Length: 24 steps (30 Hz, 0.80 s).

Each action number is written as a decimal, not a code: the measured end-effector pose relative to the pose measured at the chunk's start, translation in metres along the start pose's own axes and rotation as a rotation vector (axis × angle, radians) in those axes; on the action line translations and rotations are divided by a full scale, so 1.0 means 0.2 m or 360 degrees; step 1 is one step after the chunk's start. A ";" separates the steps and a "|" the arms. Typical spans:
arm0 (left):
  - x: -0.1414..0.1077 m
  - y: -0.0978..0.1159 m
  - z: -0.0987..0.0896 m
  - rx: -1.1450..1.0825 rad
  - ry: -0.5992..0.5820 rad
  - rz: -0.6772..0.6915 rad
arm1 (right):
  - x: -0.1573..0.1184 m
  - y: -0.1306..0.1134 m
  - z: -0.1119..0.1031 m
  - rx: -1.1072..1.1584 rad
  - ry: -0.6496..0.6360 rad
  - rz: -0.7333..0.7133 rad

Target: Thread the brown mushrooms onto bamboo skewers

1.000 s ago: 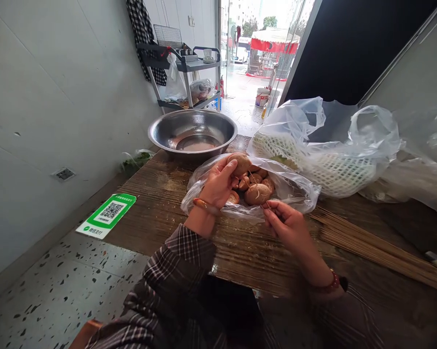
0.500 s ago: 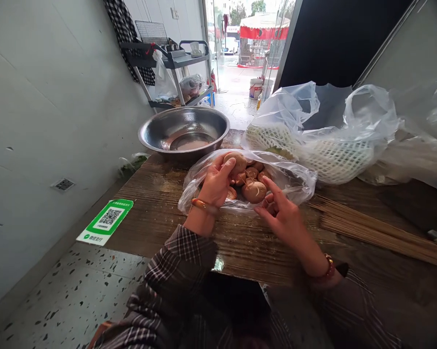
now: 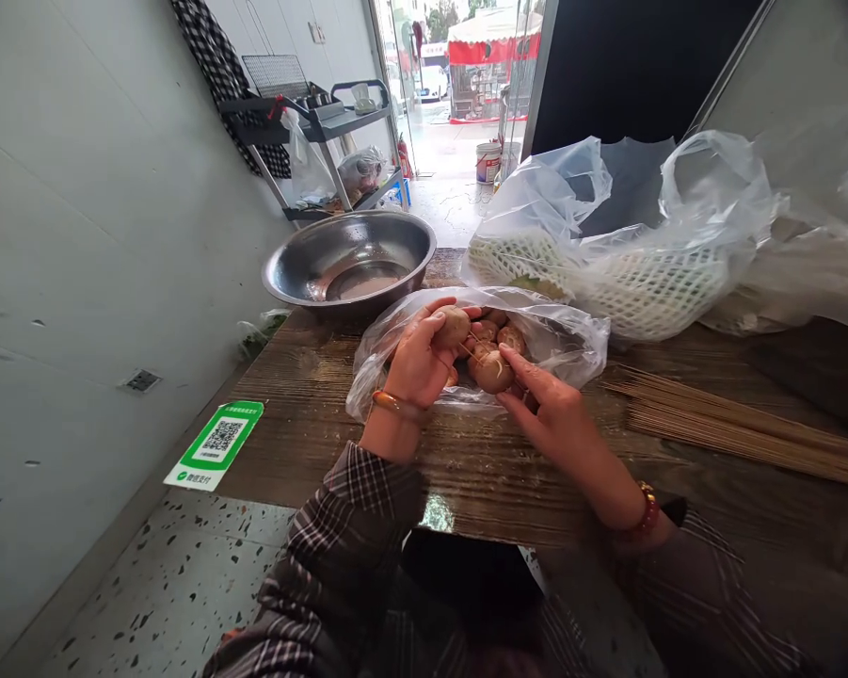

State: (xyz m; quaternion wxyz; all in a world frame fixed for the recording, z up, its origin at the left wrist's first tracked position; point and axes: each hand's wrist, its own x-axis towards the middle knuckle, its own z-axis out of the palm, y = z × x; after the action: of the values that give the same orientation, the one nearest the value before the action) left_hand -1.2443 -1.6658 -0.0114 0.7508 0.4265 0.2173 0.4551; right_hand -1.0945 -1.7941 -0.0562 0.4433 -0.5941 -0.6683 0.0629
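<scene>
My left hand [image 3: 420, 363] is closed around a brown mushroom [image 3: 453, 327], its cap facing up, over an open clear plastic bag [image 3: 565, 344]. Thumb and fingers of my right hand [image 3: 547, 405] grip the right side of another mushroom [image 3: 492, 370], which has a pale curved mark on its cap. Thin sticks [image 3: 474, 341] show between these two mushrooms; how they join them is partly hidden. Several more brown mushrooms [image 3: 512, 337] lie in the bag behind my hands.
A steel basin [image 3: 275, 273] stands behind the bag on the wooden table [image 3: 303, 405]. Thin wooden skewers [image 3: 734, 428] lie at the right. Bags of net-wrapped produce [image 3: 649, 282] are at the back right. A green QR card [image 3: 218, 443] lies by the left edge, and a cart [image 3: 345, 122] stands beyond.
My right fingers have closed onto the mushroom with the pale mark. My left hand keeps its mushroom, its fingers now showing more around it. The view has shifted slightly.
</scene>
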 end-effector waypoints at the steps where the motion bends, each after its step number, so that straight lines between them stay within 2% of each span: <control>1: 0.00 0.00 0.00 -0.0006 0.0012 0.0003 | 0.00 0.00 0.00 -0.0002 -0.0002 -0.0004; 6: 0.00 0.00 0.00 -0.0034 0.0088 0.0022 | -0.01 0.00 0.00 -0.0071 -0.0018 -0.0012; 14: 0.00 -0.01 0.01 -0.0087 0.0077 -0.0024 | -0.01 0.01 0.01 -0.0195 0.0031 -0.0069; 24: -0.01 -0.05 0.04 -0.0142 0.0096 -0.0060 | -0.01 0.01 0.02 -0.0126 0.0038 -0.0097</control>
State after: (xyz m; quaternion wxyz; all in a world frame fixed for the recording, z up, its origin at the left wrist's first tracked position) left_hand -1.2345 -1.6726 -0.0164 0.7706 0.3744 0.2273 0.4630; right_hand -1.0954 -1.7936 -0.0614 0.4291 -0.5912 -0.6827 0.0156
